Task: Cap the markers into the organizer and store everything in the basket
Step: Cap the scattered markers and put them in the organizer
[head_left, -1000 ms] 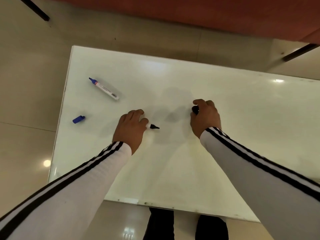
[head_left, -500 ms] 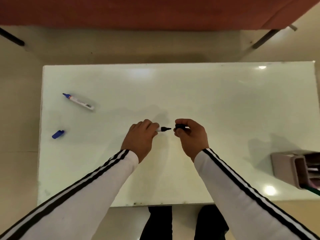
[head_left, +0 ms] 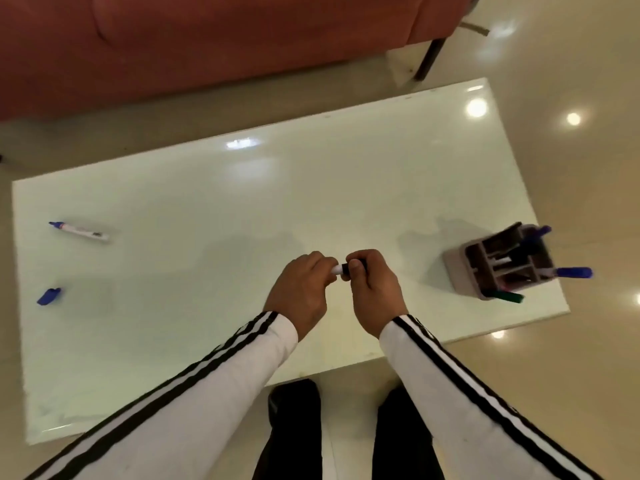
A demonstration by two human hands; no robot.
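My left hand (head_left: 300, 292) grips the white barrel of a black marker (head_left: 337, 270) above the middle of the white table (head_left: 242, 202). My right hand (head_left: 372, 289) holds the black cap (head_left: 346, 267) on the marker's tip; the two hands nearly touch. An uncapped blue marker (head_left: 79, 231) lies at the table's far left, and its blue cap (head_left: 49, 295) lies apart from it, nearer the left edge. A grey organizer (head_left: 498, 265) stands at the right end with several capped markers sticking out.
A reddish-brown sofa (head_left: 207, 39) runs behind the table. A dark table leg (head_left: 429, 58) stands at the upper right. My dark trouser legs (head_left: 294, 431) show below the table's near edge. The floor is glossy beige tile. No basket is in view.
My hands came together: the cap in my right hand went from apart from the tip to over it. The view swung right, bringing the whole organizer into sight.
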